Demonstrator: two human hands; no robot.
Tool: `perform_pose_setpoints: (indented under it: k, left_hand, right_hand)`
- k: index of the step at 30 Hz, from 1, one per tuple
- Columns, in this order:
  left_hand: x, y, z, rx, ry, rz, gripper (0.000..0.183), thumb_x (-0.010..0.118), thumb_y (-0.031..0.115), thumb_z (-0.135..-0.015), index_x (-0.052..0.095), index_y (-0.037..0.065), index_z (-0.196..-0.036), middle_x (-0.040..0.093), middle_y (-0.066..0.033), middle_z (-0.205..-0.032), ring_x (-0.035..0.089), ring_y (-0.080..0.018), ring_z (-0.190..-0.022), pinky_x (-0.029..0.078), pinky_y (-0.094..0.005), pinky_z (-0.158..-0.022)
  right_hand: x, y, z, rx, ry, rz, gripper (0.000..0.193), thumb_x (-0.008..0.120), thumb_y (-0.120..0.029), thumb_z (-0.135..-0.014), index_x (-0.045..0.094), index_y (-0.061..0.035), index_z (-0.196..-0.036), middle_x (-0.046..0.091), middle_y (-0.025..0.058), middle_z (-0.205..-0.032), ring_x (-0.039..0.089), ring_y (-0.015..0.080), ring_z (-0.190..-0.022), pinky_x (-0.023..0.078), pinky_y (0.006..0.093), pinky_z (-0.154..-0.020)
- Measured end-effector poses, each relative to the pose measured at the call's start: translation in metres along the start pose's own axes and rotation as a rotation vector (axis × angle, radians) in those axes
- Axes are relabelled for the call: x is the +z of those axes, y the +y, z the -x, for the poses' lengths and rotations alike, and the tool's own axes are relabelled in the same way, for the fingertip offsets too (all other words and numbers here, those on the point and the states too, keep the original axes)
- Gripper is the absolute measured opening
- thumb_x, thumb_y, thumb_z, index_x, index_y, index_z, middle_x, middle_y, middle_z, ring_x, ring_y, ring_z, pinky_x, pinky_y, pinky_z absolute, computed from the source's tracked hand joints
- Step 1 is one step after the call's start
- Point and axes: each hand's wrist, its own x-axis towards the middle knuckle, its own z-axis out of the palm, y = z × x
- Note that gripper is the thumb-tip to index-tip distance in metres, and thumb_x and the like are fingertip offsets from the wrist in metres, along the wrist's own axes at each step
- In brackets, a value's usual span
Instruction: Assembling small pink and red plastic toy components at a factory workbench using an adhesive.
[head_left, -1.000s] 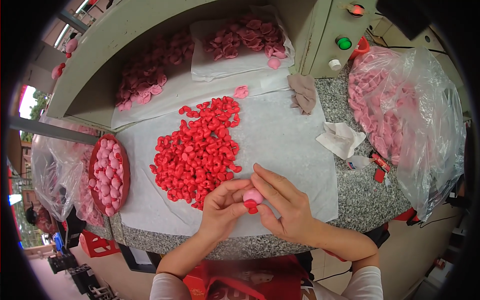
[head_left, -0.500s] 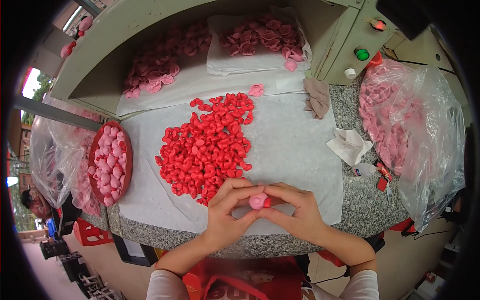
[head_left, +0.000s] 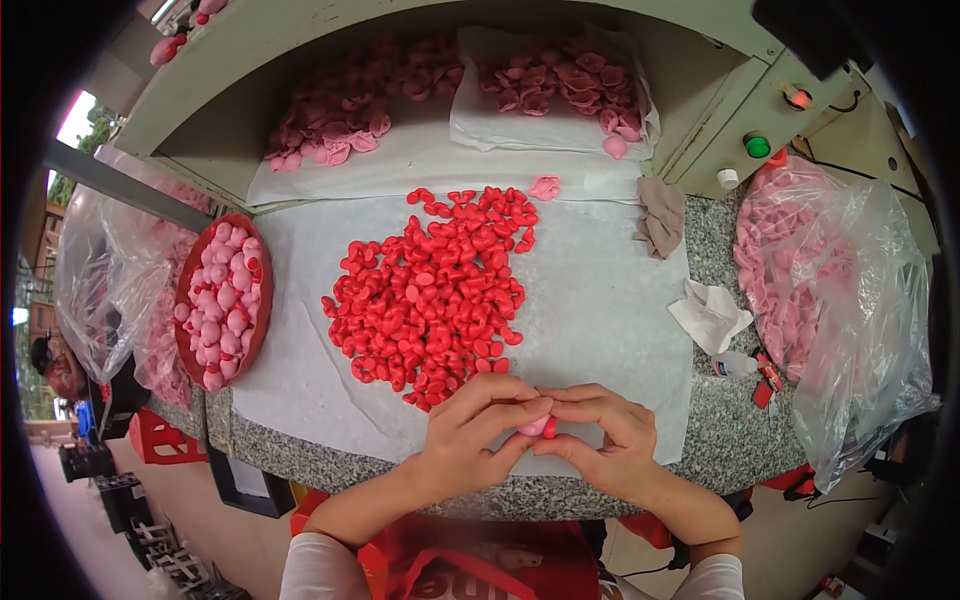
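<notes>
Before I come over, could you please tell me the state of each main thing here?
Left hand, gripping the pink piece
Right hand, gripping it too
Pink piece, partly hidden, red part showing
Sheet, spread out
Red pieces, loose in a heap
Bowl, filled with pink-and-red pieces
Brown cloth, crumpled
White cloth, crumpled
Right bag, bulging with pink petals
Red light, apparently lit
Green button, lighting unclear

Looks like a small factory or assembly workshop tbh: pale green metal housing [head_left: 200, 90] with a green push button [head_left: 757, 146], loads of near-identical red moulded pieces [head_left: 440, 290] heaped on the bench, pink parts bulk-bagged in clear plastic [head_left: 860, 310].
</notes>
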Motion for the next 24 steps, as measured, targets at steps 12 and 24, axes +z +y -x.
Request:
perform_pose_setpoints:
  k: [12,24]
  left_hand:
    - [0.008,-0.002,0.001,0.043,0.036,0.03,0.032,0.064,-0.009,-0.062,0.06,-0.001,-0.092,0.056,-0.0126,-0.089,0.057,-0.02,-0.078,0.049,-0.0281,-0.065]
    - [0.006,-0.007,0.001,-0.575,0.026,0.968,0.035,0.07,0.005,-0.071,0.052,-0.001,-0.1,0.047,-0.0122,-0.102,0.052,-0.0157,-0.088,0.048,-0.0282,-0.073]
  right_hand:
    - [0.0,-0.001,0.0,0.046,0.034,-0.002,0.033,0.077,-0.007,-0.06,0.061,0.0003,-0.088,0.063,0.0154,-0.091,0.062,0.0202,-0.08,0.049,0.0273,-0.069]
    - [-0.004,-0.011,0.0,0.123,-0.005,-0.059,0.048,0.081,-0.01,-0.056,0.061,-0.0023,-0.099,0.057,0.0095,-0.091,0.058,0.0172,-0.079,0.046,0.0261,-0.069]
